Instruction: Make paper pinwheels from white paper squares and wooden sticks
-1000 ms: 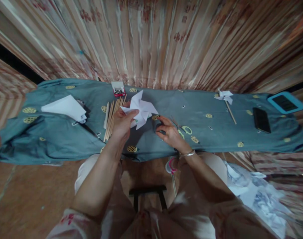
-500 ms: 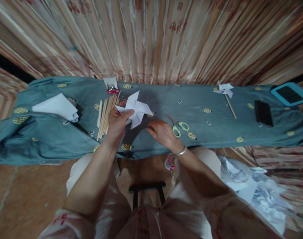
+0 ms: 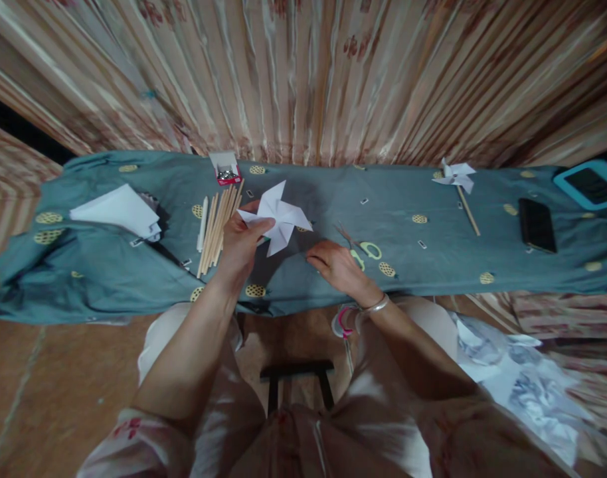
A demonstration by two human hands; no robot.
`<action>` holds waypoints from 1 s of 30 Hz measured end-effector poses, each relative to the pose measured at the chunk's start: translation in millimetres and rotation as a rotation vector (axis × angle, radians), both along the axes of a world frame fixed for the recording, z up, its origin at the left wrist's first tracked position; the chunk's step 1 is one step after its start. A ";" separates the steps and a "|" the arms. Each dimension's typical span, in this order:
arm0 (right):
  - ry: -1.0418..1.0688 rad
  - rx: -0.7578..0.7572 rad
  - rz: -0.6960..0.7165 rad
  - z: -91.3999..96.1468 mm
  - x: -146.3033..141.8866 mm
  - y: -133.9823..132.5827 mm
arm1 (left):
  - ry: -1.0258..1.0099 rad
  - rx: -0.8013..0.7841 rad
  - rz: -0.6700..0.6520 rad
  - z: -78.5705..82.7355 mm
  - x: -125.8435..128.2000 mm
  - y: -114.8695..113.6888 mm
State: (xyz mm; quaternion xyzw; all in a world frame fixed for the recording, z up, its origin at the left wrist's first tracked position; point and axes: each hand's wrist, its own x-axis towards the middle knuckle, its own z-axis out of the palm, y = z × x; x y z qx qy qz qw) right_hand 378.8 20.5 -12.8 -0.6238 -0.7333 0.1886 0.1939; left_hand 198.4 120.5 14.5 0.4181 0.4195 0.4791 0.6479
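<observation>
My left hand (image 3: pixel 241 244) is closed on a white folded paper pinwheel (image 3: pixel 279 218), held just above the blue-green cloth of the table (image 3: pixel 134 279). My right hand (image 3: pixel 335 263) hovers low beside it on the right, fingers curled together as in a pinch; what it holds, if anything, is too small to make out. A bundle of wooden sticks (image 3: pixel 218 226) lies just left of my left hand. Green-handled scissors (image 3: pixel 360 249) lie right next to my right hand.
A small red box of pins (image 3: pixel 226 171) stands at the back. White paper sheets (image 3: pixel 119 211) lie at the left. A finished pinwheel on a stick (image 3: pixel 460 182), a black phone (image 3: pixel 536 226) and a blue-cased tablet (image 3: pixel 587 186) are at the right. Curtains hang behind.
My right hand lifted off the cloth and drew in toward the pinwheel, fingers closing. The left hand kept hold of the pinwheel. The camera shifted slightly.
</observation>
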 end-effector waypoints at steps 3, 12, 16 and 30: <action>0.037 0.031 -0.016 -2.9 8.9 -3.4 | -0.002 0.012 -0.012 -0.1 0.9 0.1; -0.002 -0.008 -0.081 4.7 -1.2 -1.7 | -0.022 0.040 -0.026 0.4 3.1 -2.3; -0.141 -0.025 -0.029 2.1 -8.2 -1.9 | -0.015 0.057 -0.021 -2.3 2.7 -2.6; 0.304 0.385 -0.195 56.0 -27.1 -11.4 | 0.088 0.125 -0.018 1.2 15.7 -12.3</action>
